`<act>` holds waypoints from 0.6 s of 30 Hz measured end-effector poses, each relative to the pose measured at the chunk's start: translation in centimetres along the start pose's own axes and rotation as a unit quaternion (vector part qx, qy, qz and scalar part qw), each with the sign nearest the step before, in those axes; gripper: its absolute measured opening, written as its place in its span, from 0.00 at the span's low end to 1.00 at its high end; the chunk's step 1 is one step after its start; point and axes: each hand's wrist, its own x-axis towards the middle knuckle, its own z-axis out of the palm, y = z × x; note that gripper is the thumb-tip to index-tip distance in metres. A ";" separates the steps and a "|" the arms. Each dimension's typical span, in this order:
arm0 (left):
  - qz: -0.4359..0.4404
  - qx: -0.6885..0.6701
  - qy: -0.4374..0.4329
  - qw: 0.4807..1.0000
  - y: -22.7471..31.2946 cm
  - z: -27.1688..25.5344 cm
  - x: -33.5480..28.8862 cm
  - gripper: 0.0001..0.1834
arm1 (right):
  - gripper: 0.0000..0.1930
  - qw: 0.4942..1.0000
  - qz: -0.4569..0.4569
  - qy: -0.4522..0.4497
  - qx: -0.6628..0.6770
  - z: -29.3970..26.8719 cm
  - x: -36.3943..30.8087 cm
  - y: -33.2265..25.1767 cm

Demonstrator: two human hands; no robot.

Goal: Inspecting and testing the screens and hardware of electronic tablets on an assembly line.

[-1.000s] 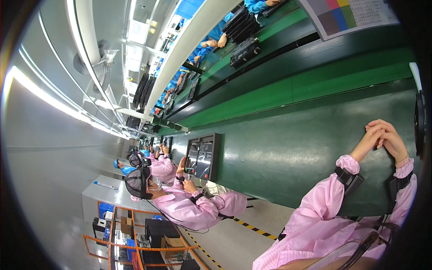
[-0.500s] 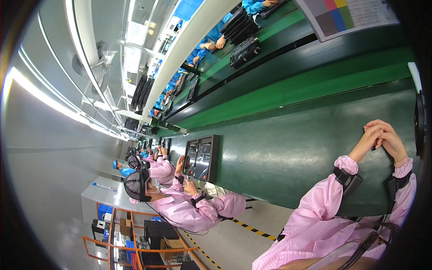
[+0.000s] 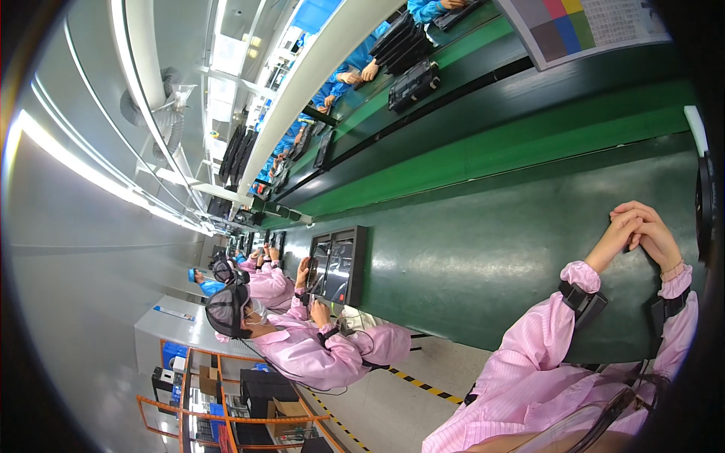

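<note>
My left hand (image 3: 615,240) and my right hand (image 3: 658,238) rest together on the green work surface (image 3: 483,257), fingers laced and closed around each other. No object shows between them. Pink striped sleeves cover both arms, and a dark device is strapped at each wrist: one left wrist device (image 3: 583,303) and one right wrist device (image 3: 672,308). To the right of my hands, a dark rounded object (image 3: 705,208) stands at the edge of the picture, partly cut off.
Left along the bench, a co-worker in pink (image 3: 325,351) handles parts by a black tray (image 3: 355,268). Beyond runs a conveyor (image 3: 483,98) with a black unit (image 3: 414,87) on it; workers in blue sit opposite. A colour chart (image 3: 559,38) hangs at the upper right.
My clasped hands have stayed in place. On the conveyor the black unit has shifted slightly to the right, and the co-worker's head and hands have moved a little.
</note>
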 end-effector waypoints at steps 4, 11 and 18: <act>-0.003 0.005 0.005 1.000 -0.1 -0.1 -0.1 0.13 | 0.19 1.000 0.005 -0.002 -0.004 0.2 -0.1 -0.3; -0.003 0.001 0.004 1.000 -0.6 -0.4 0.2 0.12 | 0.19 1.000 0.008 -0.006 -0.002 0.4 -0.1 -0.5; -0.009 -0.004 0.004 1.000 -0.3 -0.1 0.1 0.11 | 0.19 1.000 0.008 -0.011 -0.010 0.4 -0.1 -0.6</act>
